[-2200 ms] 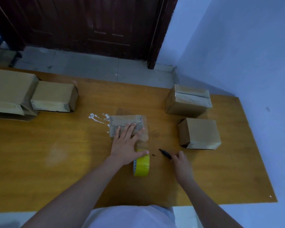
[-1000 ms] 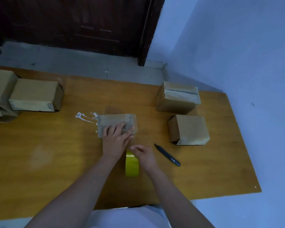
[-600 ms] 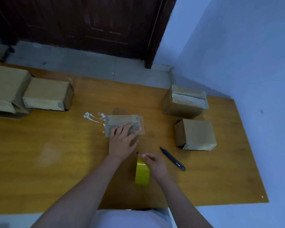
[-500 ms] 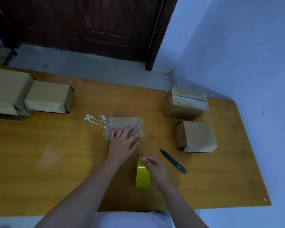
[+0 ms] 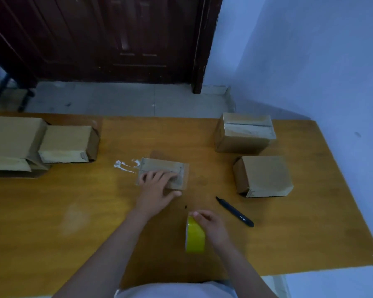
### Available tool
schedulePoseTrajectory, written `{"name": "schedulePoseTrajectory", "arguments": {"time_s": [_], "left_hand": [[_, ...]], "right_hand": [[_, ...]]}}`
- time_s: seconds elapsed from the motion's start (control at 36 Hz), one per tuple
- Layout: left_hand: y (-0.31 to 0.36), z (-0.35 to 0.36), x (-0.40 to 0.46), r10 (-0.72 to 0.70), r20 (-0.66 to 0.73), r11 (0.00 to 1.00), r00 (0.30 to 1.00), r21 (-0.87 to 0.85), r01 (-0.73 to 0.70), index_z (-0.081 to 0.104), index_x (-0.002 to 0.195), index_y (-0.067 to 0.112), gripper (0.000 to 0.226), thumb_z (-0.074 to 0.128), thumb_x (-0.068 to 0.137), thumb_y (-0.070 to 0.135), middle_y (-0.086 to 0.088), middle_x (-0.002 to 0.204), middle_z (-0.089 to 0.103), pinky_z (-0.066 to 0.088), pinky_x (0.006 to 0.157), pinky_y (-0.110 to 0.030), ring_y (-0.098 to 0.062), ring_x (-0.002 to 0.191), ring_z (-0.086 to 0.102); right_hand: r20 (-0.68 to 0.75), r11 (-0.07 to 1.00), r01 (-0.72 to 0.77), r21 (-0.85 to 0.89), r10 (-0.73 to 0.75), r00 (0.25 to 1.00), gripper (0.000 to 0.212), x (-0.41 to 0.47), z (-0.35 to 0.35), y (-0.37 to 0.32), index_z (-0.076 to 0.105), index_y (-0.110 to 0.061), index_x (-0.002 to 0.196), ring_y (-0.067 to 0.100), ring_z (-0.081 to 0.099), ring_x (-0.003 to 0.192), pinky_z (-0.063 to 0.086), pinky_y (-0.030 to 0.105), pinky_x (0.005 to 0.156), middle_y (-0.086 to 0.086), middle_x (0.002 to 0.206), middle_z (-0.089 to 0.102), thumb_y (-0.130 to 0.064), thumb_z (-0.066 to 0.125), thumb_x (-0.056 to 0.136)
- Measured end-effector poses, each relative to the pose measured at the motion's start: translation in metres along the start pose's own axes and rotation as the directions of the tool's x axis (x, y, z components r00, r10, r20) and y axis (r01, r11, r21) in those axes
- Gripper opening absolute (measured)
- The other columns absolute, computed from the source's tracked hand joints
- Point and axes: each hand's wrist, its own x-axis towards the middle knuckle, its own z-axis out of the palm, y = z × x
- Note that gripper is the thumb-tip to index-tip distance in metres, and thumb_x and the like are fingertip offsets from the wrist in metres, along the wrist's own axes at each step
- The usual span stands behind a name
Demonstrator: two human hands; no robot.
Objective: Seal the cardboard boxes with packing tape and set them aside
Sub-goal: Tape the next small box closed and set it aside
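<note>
Two hands in play, one box mid-seal. Left hand [image 5: 157,191] lies flat on the small cardboard box [image 5: 164,173] at the middle of the surface [image 5: 52,211], fingers [image 5: 151,176] straight and spread, pressing down, not curled round anything. Right hand [image 5: 211,225] grips the yellow tape roll [image 5: 194,235], which stands on edge near the front of the surface, well short of the box; fingers curled over the top of the roll. Risks, as I judge them: the tape between roll and box can't be made out, so if a strip is stretched there it may twist or stick to itself before it's cut; pulling the roll while the box is pinned only from above could drag the box sideways; the roll on edge could tip or run off if let go. The black cutter [image 5: 235,212] lies just right of the roll, so the right hand would have to release the roll to reach it. The box looks flat, low, brown, with dark print at its right end; any tape on it isn't discernible. Two more boxes [image 5: 263,176] sit at right, others at far left.
</note>
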Motion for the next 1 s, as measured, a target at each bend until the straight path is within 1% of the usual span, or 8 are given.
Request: {"name": "schedulePoseTrajectory", "arguments": {"time_s": [0.14, 0.25, 0.36, 0.44, 0.58, 0.81, 0.94, 1.0], "left_hand": [[0.027, -0.013, 0.024, -0.077, -0.095, 0.997, 0.992, 0.002, 0.078, 0.063, 0.118, 0.017, 0.064, 0.037, 0.083, 0.064, 0.002, 0.123, 0.059, 0.021, 0.100, -0.033, -0.019, 0.119, 0.038], [0.038, -0.007, 0.056, -0.096, 0.190, 0.989, 0.977, 0.132, 0.071, 0.041, 0.141, 0.014, 0.066, 0.049, 0.086, 0.048, -0.001, 0.146, 0.037, 0.012, 0.111, -0.034, -0.020, 0.137, 0.021], [0.039, 0.008, 0.072, -0.173, 0.213, 0.975, 0.962, 0.174, 0.137, 0.054, 0.121, 0.015, 0.045, 0.059, 0.083, 0.038, -0.004, 0.124, 0.056, 0.020, 0.098, -0.031, -0.022, 0.121, 0.039], [0.042, 0.014, 0.074, -0.217, 0.174, 0.965, 0.961, 0.188, 0.184, 0.056, 0.105, 0.017, 0.029, 0.058, 0.082, 0.036, -0.002, 0.110, 0.060, 0.023, 0.092, -0.033, -0.023, 0.110, 0.043], [0.042, 0.021, 0.075, -0.214, 0.123, 0.963, 0.969, 0.194, 0.188, 0.062, 0.100, 0.024, 0.018, 0.055, 0.085, 0.031, 0.004, 0.106, 0.062, 0.022, 0.089, -0.033, -0.020, 0.108, 0.045], [0.039, 0.020, 0.075, -0.202, 0.199, 0.963, 0.959, 0.221, 0.157, 0.068, 0.102, 0.029, 0.035, 0.048, 0.092, 0.055, 0.003, 0.098, 0.049, 0.019, 0.089, -0.035, -0.022, 0.110, 0.041], [0.040, 0.018, 0.076, -0.189, 0.247, 0.945, 0.950, 0.309, 0.108, 0.067, 0.103, 0.028, 0.038, 0.040, 0.095, 0.054, -0.001, 0.109, 0.051, 0.021, 0.090, -0.038, -0.027, 0.110, 0.039], [0.043, 0.018, 0.075, -0.169, 0.262, 0.939, 0.950, 0.335, 0.074, 0.066, 0.104, 0.027, 0.039, 0.036, 0.097, 0.051, -0.002, 0.111, 0.051, 0.022, 0.091, -0.039, -0.028, 0.110, 0.039]], "right_hand": [[-0.005, 1.000, 0.002, -0.020, -0.002, 1.000, 0.018, 0.006, -0.004, 0.002, 0.073, -0.012, 0.092, 0.001, 0.059, 0.077, 0.043, 0.013, 0.068, -0.006, 0.086, 0.069, -0.023, 0.059, 0.092], [0.009, 1.000, 0.016, -0.014, -0.016, 1.000, 0.021, 0.009, -0.007, 0.002, 0.072, -0.003, 0.093, 0.000, 0.057, 0.070, 0.041, 0.012, 0.063, -0.001, 0.082, 0.066, -0.019, 0.058, 0.093], [0.034, 1.000, 0.013, 0.014, -0.013, 0.999, 0.016, 0.011, -0.007, 0.002, 0.071, -0.018, 0.082, -0.008, 0.057, 0.066, 0.041, 0.014, 0.064, -0.009, 0.077, 0.065, -0.018, 0.059, 0.093], [0.036, 1.000, 0.000, 0.017, -0.001, 0.999, 0.014, 0.012, -0.007, 0.004, 0.072, -0.015, 0.086, -0.002, 0.057, 0.072, 0.039, 0.010, 0.064, -0.006, 0.082, 0.066, -0.021, 0.060, 0.092], [0.039, 0.999, -0.006, 0.053, 0.004, 0.999, 0.019, 0.017, -0.007, 0.006, 0.069, -0.028, 0.080, -0.009, 0.059, 0.075, 0.043, 0.012, 0.074, -0.016, 0.083, 0.067, -0.016, 0.060, 0.092], [0.061, 0.994, -0.009, 0.105, 0.003, 0.998, 0.014, 0.022, -0.008, 0.006, 0.071, -0.020, 0.084, -0.010, 0.059, 0.073, 0.042, 0.006, 0.070, -0.015, 0.082, 0.066, -0.014, 0.060, 0.091], [0.070, 0.996, 0.006, 0.090, -0.013, 0.997, 0.014, 0.023, -0.009, 0.007, 0.072, -0.020, 0.085, -0.010, 0.060, 0.074, 0.043, 0.013, 0.074, -0.014, 0.083, 0.068, -0.015, 0.060, 0.091], [0.072, 0.997, 0.017, 0.076, -0.023, 0.997, 0.013, 0.023, -0.010, 0.008, 0.073, -0.014, 0.090, -0.014, 0.059, 0.074, 0.043, 0.009, 0.074, -0.015, 0.084, 0.067, -0.014, 0.060, 0.091]]}}
